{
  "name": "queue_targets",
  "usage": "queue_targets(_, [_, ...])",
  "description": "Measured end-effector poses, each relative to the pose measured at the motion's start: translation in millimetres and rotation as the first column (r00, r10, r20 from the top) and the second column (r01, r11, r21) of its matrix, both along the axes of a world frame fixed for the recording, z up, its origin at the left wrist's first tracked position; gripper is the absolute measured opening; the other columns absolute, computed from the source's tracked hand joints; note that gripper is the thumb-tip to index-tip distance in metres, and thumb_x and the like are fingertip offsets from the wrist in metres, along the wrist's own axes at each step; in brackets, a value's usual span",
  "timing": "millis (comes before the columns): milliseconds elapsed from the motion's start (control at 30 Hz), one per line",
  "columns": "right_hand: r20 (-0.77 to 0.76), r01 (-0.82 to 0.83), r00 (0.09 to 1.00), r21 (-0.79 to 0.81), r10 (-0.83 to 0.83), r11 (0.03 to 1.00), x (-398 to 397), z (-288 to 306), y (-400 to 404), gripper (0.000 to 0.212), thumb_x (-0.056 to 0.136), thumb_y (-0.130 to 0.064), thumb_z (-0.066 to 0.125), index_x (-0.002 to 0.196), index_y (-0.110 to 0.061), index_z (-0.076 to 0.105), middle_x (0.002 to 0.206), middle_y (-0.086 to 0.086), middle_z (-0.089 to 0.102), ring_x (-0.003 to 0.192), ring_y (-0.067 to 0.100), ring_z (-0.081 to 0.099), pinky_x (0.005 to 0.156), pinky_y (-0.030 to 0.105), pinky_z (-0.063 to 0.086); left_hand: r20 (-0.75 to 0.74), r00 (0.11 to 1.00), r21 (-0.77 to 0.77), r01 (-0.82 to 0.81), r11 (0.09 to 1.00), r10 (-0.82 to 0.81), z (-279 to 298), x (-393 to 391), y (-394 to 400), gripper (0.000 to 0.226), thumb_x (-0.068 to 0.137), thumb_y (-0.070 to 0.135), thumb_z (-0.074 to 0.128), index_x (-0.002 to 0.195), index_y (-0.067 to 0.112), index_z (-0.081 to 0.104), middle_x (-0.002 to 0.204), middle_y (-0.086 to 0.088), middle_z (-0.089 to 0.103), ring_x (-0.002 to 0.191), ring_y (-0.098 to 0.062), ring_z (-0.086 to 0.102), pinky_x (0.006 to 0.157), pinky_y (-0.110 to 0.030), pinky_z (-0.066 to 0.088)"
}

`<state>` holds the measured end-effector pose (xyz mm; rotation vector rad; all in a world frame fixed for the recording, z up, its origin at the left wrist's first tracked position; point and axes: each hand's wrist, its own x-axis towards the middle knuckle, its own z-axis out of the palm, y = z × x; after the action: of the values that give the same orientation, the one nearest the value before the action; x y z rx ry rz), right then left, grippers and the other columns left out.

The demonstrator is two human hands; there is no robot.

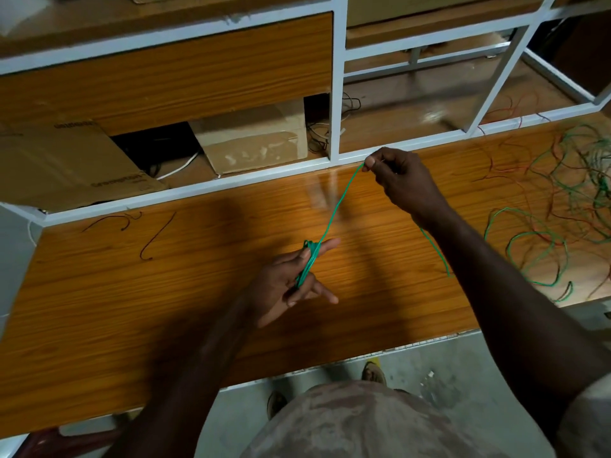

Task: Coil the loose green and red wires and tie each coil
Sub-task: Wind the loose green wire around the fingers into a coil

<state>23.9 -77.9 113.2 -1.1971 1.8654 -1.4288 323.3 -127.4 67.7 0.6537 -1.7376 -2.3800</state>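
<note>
- The left hand (291, 282) is over the middle of the wooden worktop (139, 309), with a small green coil (307, 264) wound across it; the index finger points out straight, the other fingers are spread, and the thumb lies against the strands.
- The right hand (401, 180) is raised near the back edge of the worktop, its thumb and forefinger pinching the green wire (340, 200), the remaining fingers curled in.
- The green wire runs taut from the coil on the left hand up to the pinch of the right hand. Another length of it hangs down behind the right forearm and reaches the worktop.
- At the right end of the worktop lies a loose tangle of wires (562, 206), green and red strands mixed and overlapping, well apart from both hands.
- Two short dark wire pieces (155, 238) lie on the left part of the worktop.
- Behind the worktop, a white-framed shelf (337, 94) holds cardboard boxes (254, 140) and some thin cables.
</note>
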Motion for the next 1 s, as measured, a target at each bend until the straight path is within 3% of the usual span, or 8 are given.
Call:
queue_targets(100, [0.003,0.0,1.0,0.055,0.0,0.998,1.0,-20.4,-0.6,0.027,0.108,-0.035,0.062,0.097,-0.012,0.074,0.065,-0.007,0.051,0.053,0.001,0.041,0.049,0.02,0.034,-0.107,0.994,0.092,0.015,0.996,-0.005,10.8,-4.4,4.9,0.052,0.112,0.039,0.035,0.159,0.023,0.049,0.048,-0.005,0.041,0.083,-0.034,0.075,0.119,-0.073,0.032])
queue_targets(233, [-0.038,-0.091,0.994,0.159,0.099,0.983,9.7,-52.7,5.0,0.022,0.107,-0.032,0.065,0.092,-0.018,0.074,0.063,-0.011,0.056,0.055,0.006,0.044,0.054,0.029,0.036,-0.252,0.967,0.214,0.013,0.977,0.043,27.3,-9.4,6.8,0.056,0.113,0.038,0.026,0.164,0.02,0.04,0.048,-0.001,0.043,0.084,-0.031,0.075,0.12,-0.074,0.031])
queue_targets(367, [-0.037,-0.201,0.976,0.23,0.215,0.952,27.8,-83.7,13.9,0.022,0.107,-0.031,0.066,0.091,-0.018,0.074,0.065,-0.005,0.058,0.059,0.006,0.048,0.059,0.029,0.039,-0.345,0.922,0.311,-0.062,0.948,0.174,38.3,-15.0,0.0,0.056,0.114,0.039,0.02,0.165,0.022,0.037,0.046,-0.001,0.046,0.096,-0.03,0.077,0.12,-0.077,0.026])
queue_targets(467, [-0.063,-0.234,0.964,0.255,0.258,0.938,40.8,-99.2,21.4,0.021,0.107,-0.033,0.065,0.089,-0.025,0.073,0.062,-0.012,0.056,0.06,0.007,0.049,0.062,0.033,0.04,-0.375,0.889,0.377,-0.113,0.919,0.263,41.5,-17.0,-13.9,0.055,0.117,0.039,0.017,0.166,0.024,0.036,0.046,-0.003,0.047,0.112,-0.032,0.074,0.118,-0.08,0.025])
queue_targets(667, [-0.009,-0.353,0.927,0.311,0.375,0.882,74.4,-105.4,33.8,0.019,0.108,-0.027,0.064,0.097,-0.019,0.078,0.06,-0.017,0.058,0.056,0.0,0.049,0.06,0.026,0.04,-0.382,0.819,0.391,-0.276,0.878,0.428,49.6,-24.6,-44.4,0.053,0.117,0.041,0.02,0.167,0.029,0.031,0.052,-0.002,0.048,0.137,-0.032,0.061,0.115,-0.081,0.027])
queue_targets(833, [0.079,-0.605,0.783,0.328,0.617,0.725,107.0,-81.0,43.8,0.024,0.11,-0.036,0.06,0.127,-0.035,0.076,0.067,-0.005,0.067,0.065,0.008,0.061,0.065,0.028,0.046,-0.298,0.761,0.226,-0.53,0.817,0.576,45.0,-38.0,-74.9,0.049,0.116,0.044,0.026,0.163,0.037,0.036,0.06,-0.003,0.06,0.138,-0.031,0.062,0.112,-0.072,0.031])
queue_targets(933, [0.092,-0.646,0.75,0.312,0.655,0.696,108.2,-47.7,44.2,0.025,0.11,-0.035,0.059,0.127,-0.029,0.076,0.068,-0.004,0.067,0.062,0.006,0.058,0.063,0.022,0.044,-0.233,0.78,-0.071,-0.609,0.79,0.581,24.8,-36.6,-82.7,0.05,0.115,0.043,0.032,0.163,0.029,0.039,0.06,-0.009,0.061,0.098,-0.026,0.075,0.096,-0.05,0.047])
queue_targets(1000, [0.048,-0.633,0.756,0.309,0.653,0.71,95.1,-22.1,44.9,0.022,0.109,-0.03,0.061,0.116,-0.018,0.079,0.068,-0.004,0.063,0.06,0.007,0.056,0.06,0.02,0.042,-0.138,0.832,-0.351,-0.549,0.759,0.538,7.6,-30.9,-85.2,0.047,0.118,0.036,0.032,0.162,0.026,0.042,0.071,-0.021,0.063,0.075,-0.02,0.073,0.088,-0.048,0.057])
